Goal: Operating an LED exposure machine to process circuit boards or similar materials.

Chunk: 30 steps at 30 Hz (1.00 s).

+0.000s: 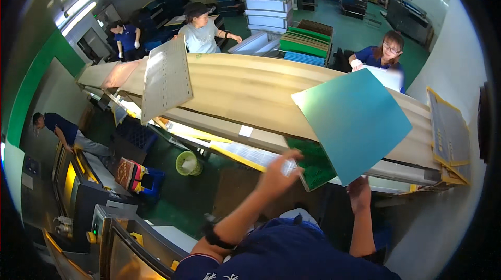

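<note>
A large teal sheet (357,123) stands tilted over the near right part of the long tan table. My right hand (359,195) grips its lower corner from below, fingers closed on the edge. Left of the sheet, and partly behind it, is a dark green glossy panel (315,168) with a pale edge, sloping down at the table's near side. My left hand (282,171) is raised beside this panel's left edge, slightly blurred, with fingers apart and nothing visibly held. Whether its fingertips touch the panel is unclear.
The long table (250,84) bears a perforated pale board (168,79) and a copper-coloured sheet (121,74). A co-worker at far right holds a white panel (383,76). Framed yellow-edged boards (450,129) lean at the table's right end. A yellow bin (188,163) and machinery (130,238) are left.
</note>
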Motion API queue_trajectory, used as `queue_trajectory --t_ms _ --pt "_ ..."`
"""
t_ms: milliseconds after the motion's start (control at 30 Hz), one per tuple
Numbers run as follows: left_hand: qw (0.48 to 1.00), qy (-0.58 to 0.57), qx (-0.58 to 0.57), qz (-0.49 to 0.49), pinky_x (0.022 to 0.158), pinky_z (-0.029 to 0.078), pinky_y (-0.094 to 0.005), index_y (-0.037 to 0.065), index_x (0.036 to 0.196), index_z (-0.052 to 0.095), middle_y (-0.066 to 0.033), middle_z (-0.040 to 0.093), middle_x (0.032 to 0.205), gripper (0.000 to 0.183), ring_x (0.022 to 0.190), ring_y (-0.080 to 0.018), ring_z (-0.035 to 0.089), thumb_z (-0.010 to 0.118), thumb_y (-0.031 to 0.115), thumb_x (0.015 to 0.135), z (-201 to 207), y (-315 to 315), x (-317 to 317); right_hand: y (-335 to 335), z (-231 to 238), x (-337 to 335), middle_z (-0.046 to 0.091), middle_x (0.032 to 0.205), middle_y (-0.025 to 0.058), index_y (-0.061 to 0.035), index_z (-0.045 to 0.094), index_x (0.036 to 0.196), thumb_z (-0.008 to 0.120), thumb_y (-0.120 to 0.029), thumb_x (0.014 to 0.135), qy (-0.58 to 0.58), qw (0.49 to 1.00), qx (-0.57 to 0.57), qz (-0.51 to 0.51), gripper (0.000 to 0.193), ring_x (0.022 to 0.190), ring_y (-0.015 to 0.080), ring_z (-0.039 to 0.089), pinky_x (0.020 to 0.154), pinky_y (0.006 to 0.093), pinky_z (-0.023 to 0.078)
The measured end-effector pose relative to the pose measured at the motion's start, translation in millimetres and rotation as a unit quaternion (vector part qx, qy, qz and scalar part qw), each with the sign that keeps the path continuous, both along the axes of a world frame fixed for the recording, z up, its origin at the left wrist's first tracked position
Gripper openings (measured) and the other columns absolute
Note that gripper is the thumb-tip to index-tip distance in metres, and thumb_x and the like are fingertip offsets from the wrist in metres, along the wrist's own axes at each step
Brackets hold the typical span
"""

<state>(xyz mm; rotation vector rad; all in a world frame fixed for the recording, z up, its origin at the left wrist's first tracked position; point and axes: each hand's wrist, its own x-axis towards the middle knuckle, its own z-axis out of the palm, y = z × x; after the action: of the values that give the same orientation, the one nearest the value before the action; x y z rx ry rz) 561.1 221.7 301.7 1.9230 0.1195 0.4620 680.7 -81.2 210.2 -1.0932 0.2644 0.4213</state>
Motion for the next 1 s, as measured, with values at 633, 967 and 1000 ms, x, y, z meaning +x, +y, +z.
queue_trajectory --t_ms 633,967,1000 --pt "0.730 0.118 0.522 0.426 0.093 0.044 -0.0393 0.009 0.117 0.061 -0.0076 0.063 0.121 0.035 0.107 -0.0301 0.056 0.067 0.009 0.082 9.7 382.8 -104.5 83.5 170.2 69.0 0.036 0.152 0.0138 -0.0194 0.045 0.143 0.052 -0.050 0.094 -0.522 0.524 -0.652 0.163 0.058 0.141 0.0341 0.032 0.115 0.0523 0.023" --pt "0.775 -0.050 0.503 0.378 0.078 0.047 -0.0408 0.003 0.103 0.068 -0.0101 0.069 0.097 0.023 0.086 -0.0290 0.060 0.064 0.023 0.092 71.0 287.5 -128.2 42.8 88.5 -16.0 0.045 0.144 0.0143 -0.0201 0.046 0.140 0.050 -0.056 0.093 -0.413 0.657 -0.619 -0.119 0.060 0.137 0.0359 0.036 0.111 0.0589 0.023" --pt "0.790 -0.086 0.480 0.372 0.080 0.047 -0.0411 0.002 0.103 0.068 -0.0107 0.069 0.098 0.022 0.087 -0.0305 0.061 0.065 0.019 0.091 74.2 273.8 -122.9 39.0 75.3 -16.2 0.048 0.140 0.0140 -0.0150 0.048 0.138 0.051 -0.056 0.092 -0.363 0.741 -0.478 -0.301 0.061 0.134 0.0339 0.040 0.110 0.0562 0.029"
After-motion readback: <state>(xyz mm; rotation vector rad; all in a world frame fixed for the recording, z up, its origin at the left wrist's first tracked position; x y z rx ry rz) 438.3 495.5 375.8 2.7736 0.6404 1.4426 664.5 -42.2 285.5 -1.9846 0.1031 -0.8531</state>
